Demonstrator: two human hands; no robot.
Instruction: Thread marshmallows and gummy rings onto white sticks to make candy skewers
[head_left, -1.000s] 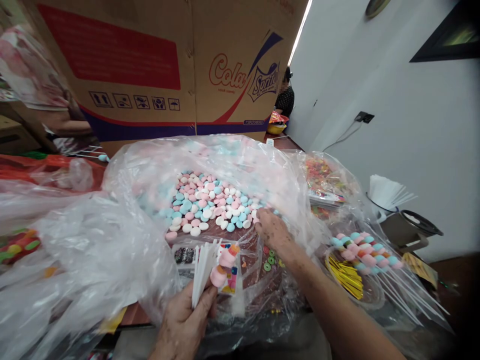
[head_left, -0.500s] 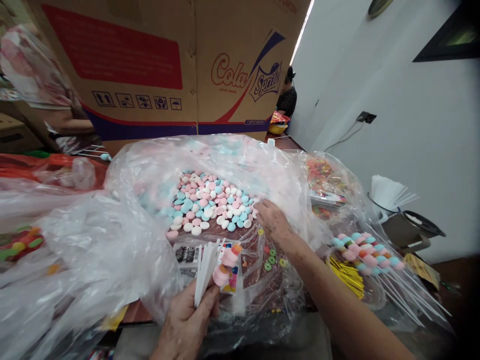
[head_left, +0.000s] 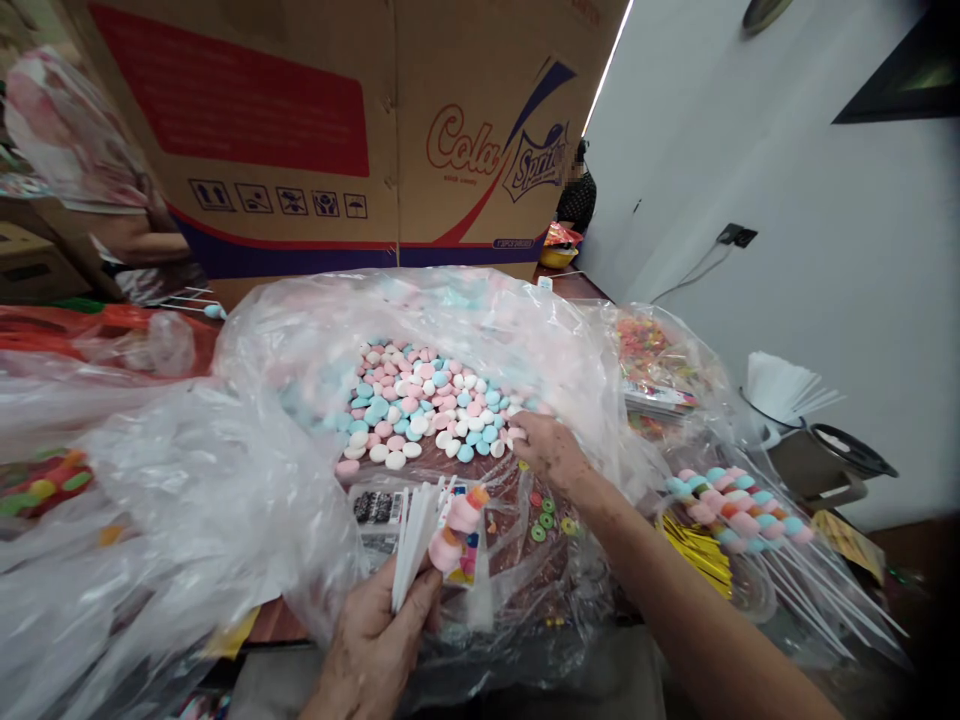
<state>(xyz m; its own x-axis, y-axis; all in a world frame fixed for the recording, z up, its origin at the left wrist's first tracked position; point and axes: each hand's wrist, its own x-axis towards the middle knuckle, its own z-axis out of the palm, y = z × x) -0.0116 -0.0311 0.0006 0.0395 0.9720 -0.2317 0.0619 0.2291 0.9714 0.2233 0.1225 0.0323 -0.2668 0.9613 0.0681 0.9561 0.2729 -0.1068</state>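
Note:
My left hand [head_left: 386, 625] is closed around a bundle of white sticks [head_left: 414, 540] and a candy skewer [head_left: 457, 530] threaded with pink marshmallow pieces and an orange tip. At the right edge of the loose pile, my right hand [head_left: 551, 452] has its fingers pinched on a pink marshmallow [head_left: 517, 434], partly hidden by the fingers. The pile of round pink, blue and white marshmallows [head_left: 424, 400] lies in the mouth of a large clear plastic bag [head_left: 300, 310]. Below my right hand, green ring gummies [head_left: 541, 528] lie on plastic over the tabletop.
A tall cardboard box [head_left: 285, 90] stands behind the bag. To the right lie finished candy skewers [head_left: 739, 510], gold twist ties [head_left: 697, 555] and a bag of colourful candy [head_left: 641, 340]. White sticks [head_left: 787, 385] stand in a container. Another person's sleeve [head_left: 75, 130] shows at left.
My right hand has drawn slightly down and back from the pile, its fingers now closed on a pink marshmallow. My left hand keeps its sticks and skewer nearly still.

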